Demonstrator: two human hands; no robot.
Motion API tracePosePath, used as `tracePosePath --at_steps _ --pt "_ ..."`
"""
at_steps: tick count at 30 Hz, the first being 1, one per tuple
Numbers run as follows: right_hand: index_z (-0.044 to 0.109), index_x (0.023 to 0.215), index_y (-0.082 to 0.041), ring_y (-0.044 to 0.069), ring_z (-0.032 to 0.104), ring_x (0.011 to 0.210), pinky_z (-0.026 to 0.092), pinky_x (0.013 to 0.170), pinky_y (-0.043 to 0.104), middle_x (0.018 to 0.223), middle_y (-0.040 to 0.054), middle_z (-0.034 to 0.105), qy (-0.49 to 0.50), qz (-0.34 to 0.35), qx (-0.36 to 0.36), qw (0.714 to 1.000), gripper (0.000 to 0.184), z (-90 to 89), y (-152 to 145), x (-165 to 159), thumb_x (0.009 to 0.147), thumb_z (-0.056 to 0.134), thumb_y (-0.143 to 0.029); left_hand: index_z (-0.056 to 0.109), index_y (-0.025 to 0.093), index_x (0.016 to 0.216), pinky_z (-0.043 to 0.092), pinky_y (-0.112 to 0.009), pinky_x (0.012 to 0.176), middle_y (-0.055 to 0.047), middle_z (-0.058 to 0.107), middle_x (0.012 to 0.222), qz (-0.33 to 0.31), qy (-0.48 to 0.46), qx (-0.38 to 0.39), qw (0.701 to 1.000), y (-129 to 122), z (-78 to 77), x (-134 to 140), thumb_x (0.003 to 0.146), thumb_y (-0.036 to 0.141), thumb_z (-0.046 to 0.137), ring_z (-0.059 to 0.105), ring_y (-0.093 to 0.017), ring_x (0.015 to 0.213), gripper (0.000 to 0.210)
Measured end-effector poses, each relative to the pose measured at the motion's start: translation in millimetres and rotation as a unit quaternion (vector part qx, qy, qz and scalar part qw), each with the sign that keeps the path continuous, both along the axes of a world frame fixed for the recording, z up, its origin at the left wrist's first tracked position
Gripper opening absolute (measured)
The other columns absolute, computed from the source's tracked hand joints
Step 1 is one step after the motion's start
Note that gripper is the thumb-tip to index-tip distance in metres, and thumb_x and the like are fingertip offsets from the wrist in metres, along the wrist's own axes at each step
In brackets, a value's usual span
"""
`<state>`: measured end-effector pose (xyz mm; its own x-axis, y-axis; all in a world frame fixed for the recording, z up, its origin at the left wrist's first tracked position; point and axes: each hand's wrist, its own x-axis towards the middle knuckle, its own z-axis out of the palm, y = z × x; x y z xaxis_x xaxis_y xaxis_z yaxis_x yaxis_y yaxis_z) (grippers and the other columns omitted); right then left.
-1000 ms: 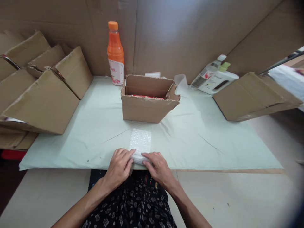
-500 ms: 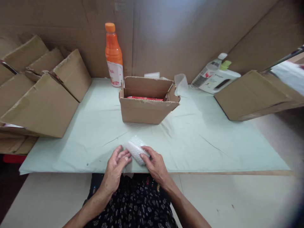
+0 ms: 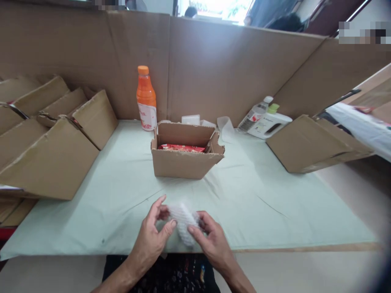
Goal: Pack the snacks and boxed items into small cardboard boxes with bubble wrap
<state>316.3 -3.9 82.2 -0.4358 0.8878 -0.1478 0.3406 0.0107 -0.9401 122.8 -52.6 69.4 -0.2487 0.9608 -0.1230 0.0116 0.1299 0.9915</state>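
Note:
A small bundle of clear bubble wrap is held just above the table's front edge and is slightly blurred. My right hand grips its right side, thumb in front and fingers behind. On the other side, my left hand has its fingers and thumb apart, close against the bundle's left edge; whether it touches is unclear. What the wrap encloses cannot be made out. Beyond my hands stands an open cardboard box with a red printed packet inside.
Several cardboard boxes stand at the left, another tilted box at the right. An orange bottle, a clear bottle and a white jug are near the cardboard wall. Pale green cloth covers the table.
The camera has tilted up, so the table sits lower in view and the room beyond the wall shows. The bubble wrap bundle has turned more upright in my right hand; my left thumb has come closer.

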Motion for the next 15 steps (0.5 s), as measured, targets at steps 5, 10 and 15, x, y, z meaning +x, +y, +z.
tracePosePath --at_steps 5,10,15 --pt "0.067 0.105 -0.020 0.018 0.068 0.078 0.053 0.068 0.025 0.094 0.0043 0.073 -0.082 -0.012 0.164 0.983 0.029 64.0 52 37 0.092 0.060 -0.044 0.051 0.019 0.137 0.041 -0.050 0.110 -0.017 0.053 0.142 0.062 0.446 0.311 0.837 71 53.8 -39 0.089 0.018 0.063 0.049 -0.030 0.133 0.050" --pt "0.064 0.123 -0.022 0.020 0.069 0.082 0.052 0.067 0.026 0.103 0.0059 0.074 -0.207 -0.060 0.370 0.904 0.035 135.3 130 40 0.096 0.054 -0.042 0.061 0.014 0.117 0.044 -0.051 0.106 -0.011 0.071 0.109 0.038 0.532 0.353 0.769 123 73.6 -58 0.087 0.004 0.060 0.054 -0.030 0.126 0.031" --pt "0.069 0.118 -0.019 0.022 0.068 0.072 0.047 0.062 0.030 0.090 0.0075 0.075 -0.418 0.028 0.449 0.789 0.033 172.7 193 3 0.094 0.052 -0.036 0.065 0.014 0.103 0.042 -0.055 0.107 -0.008 0.071 0.091 0.020 0.515 0.380 0.768 122 64.3 -58 0.084 -0.003 0.060 0.055 -0.030 0.124 0.026"
